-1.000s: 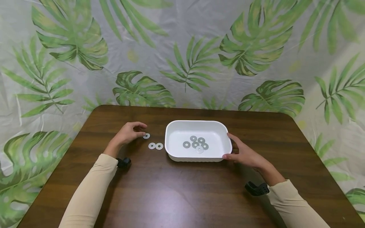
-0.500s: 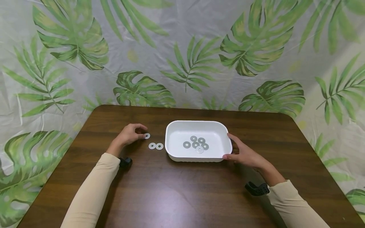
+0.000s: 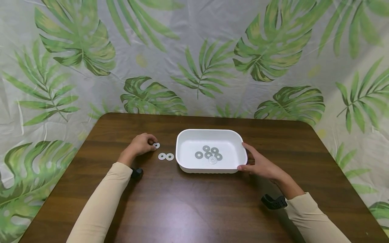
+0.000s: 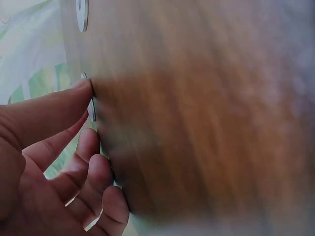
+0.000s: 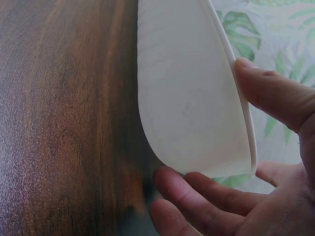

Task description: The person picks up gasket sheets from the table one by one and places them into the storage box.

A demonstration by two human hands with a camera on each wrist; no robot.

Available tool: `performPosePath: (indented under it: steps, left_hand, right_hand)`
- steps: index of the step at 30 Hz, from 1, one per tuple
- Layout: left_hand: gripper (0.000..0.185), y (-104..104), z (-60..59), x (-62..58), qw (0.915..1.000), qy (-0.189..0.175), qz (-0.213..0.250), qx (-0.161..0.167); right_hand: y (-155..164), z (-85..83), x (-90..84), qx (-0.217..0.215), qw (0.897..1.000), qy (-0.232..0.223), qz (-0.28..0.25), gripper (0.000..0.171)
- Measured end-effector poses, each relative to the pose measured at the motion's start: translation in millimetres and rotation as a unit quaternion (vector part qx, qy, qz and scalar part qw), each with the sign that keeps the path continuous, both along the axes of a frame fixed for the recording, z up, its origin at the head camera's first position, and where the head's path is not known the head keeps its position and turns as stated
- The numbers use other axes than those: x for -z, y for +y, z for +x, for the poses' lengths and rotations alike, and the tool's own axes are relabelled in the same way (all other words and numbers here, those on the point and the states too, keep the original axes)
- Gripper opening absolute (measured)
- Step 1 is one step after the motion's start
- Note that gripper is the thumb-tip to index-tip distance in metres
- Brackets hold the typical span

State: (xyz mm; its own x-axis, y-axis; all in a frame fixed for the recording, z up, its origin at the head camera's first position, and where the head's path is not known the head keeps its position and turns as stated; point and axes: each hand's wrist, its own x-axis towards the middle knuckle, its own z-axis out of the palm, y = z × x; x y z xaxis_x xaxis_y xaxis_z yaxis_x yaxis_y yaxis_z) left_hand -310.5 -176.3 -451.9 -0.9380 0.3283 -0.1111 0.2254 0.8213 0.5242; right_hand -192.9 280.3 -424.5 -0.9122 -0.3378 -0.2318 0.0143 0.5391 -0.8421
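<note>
On the wooden tabletop, my left hand (image 3: pixel 140 144) pinches a flat metal washer (image 3: pixel 156 145) between thumb and index finger. In the left wrist view the thumb lies over part of that washer (image 4: pixel 92 110), while the other fingers rest curled at the table. Two more washers (image 3: pixel 170 157) lie side by side just nearer to me. A white plastic tub (image 3: pixel 209 170) stands to their right, with several washers (image 3: pixel 199 155) on its floor. My right hand (image 3: pixel 262 164) grips the tub's right end, thumb at the rim and fingers around the outer wall.
The dark wooden table (image 3: pixel 182 209) has rounded far corners. Behind it hangs a leaf-patterned cloth (image 3: pixel 209 67). Each wrist wears a black strap, such as the right wrist's strap (image 3: pixel 274 201).
My left hand has shifted slightly right and nearer, its index finger and thumb closing on the washer. The right hand and the tub stay where they were.
</note>
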Motion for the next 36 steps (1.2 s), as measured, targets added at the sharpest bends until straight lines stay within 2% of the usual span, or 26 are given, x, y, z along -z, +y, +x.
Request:
performPosePath:
  steps: [8,16,25,36]
  left_hand:
    - [0.026,2.6,0.4,-0.1,0.9998,-0.015,-0.003,-0.015]
    - [0.031,1.1,2.5,0.3,0.9992,-0.036,0.014,0.007]
    - [0.037,-5.8,6.1,1.4,0.9985,-0.019,0.032,0.039]
    - [0.035,-8.3,5.1,1.5,0.9983,-0.028,0.040,0.032]
  right_hand:
    - [0.7,0.2,1.3,-0.003,1.000,-0.002,-0.004,0.102]
    - [0.6,0.5,2.3,0.001,1.000,-0.003,-0.001,0.102]
    - [0.3,1.4,2.1,0.002,1.000,0.001,0.005,0.102]
    - [0.4,-0.4,1.2,0.001,1.000,0.001,0.003,0.102]
